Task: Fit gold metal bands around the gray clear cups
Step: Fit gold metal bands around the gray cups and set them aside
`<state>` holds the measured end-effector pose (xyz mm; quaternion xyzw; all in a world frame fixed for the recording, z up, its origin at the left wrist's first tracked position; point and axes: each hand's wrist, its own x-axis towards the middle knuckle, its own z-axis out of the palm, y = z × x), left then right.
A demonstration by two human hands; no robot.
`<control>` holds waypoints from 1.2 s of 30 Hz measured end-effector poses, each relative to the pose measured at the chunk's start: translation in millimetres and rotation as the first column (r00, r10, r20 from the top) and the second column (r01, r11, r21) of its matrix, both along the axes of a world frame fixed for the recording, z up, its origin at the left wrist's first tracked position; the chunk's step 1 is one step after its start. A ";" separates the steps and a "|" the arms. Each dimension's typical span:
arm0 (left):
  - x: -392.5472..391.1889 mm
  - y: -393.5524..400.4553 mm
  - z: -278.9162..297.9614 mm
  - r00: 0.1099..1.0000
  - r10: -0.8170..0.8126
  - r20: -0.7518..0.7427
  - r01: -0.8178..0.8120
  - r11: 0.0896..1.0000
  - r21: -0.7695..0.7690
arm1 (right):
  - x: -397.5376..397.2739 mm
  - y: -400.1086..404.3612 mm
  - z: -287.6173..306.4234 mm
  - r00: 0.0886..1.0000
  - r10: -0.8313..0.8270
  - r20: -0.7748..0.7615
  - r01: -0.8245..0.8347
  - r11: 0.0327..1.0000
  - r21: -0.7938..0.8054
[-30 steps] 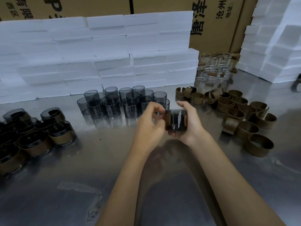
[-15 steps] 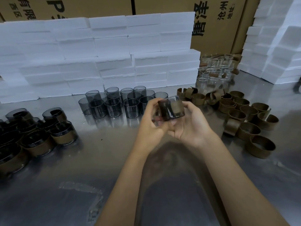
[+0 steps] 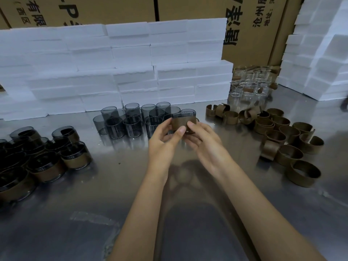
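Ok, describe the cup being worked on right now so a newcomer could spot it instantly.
Look at the steel table, in front of the bare gray cups. Both hands, left and right, hold one cup above it. It alone is off the table, with a gold band around it.

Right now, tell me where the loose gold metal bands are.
In the head view, the loose gold metal bands lie clustered on the steel table, right of both hands and in front of the clear glass cups.
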<state>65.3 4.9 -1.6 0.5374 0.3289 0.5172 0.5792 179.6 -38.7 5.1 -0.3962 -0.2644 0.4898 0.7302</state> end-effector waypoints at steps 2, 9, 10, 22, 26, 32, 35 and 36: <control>-1.6 2.9 -0.3 0.989 -0.045 0.139 0.061 0.991 -0.117 | -0.6 -0.1 0.5 1.000 0.000 -0.007 0.000 1.000 0.006; -3.7 8.1 0.8 0.954 -0.123 0.274 0.200 0.941 -0.274 | 3.6 0.4 -0.3 1.000 -0.019 -0.002 0.019 0.999 -0.041; -3.8 7.9 1.2 0.955 -0.130 0.268 0.205 0.939 -0.277 | 3.6 0.3 -0.4 1.000 -0.020 -0.006 0.019 0.999 -0.043; -1.8 8.7 0.0 0.950 -0.128 0.285 0.210 0.938 -0.276 | 7.5 1.2 -2.8 1.000 -0.011 -0.004 0.011 0.999 -0.045; -2.4 8.5 0.3 0.949 -0.153 0.274 0.227 0.937 -0.264 | 8.7 2.0 -4.2 1.000 -0.011 -0.005 0.011 0.999 -0.047; -5.8 9.8 -2.1 0.972 -0.189 0.143 0.214 0.959 -0.187 | 9.6 3.0 -6.0 0.999 -0.015 0.034 0.017 0.999 -0.047; -6.2 9.5 -3.5 0.994 -0.071 -0.089 0.064 0.995 -0.070 | 7.4 4.3 -9.4 0.989 -0.018 0.149 0.032 0.995 -0.091; -7.3 9.6 -4.1 0.988 -0.021 -0.156 0.017 0.999 -0.031 | 7.2 4.3 -10.5 0.984 -0.008 0.179 0.028 0.993 -0.111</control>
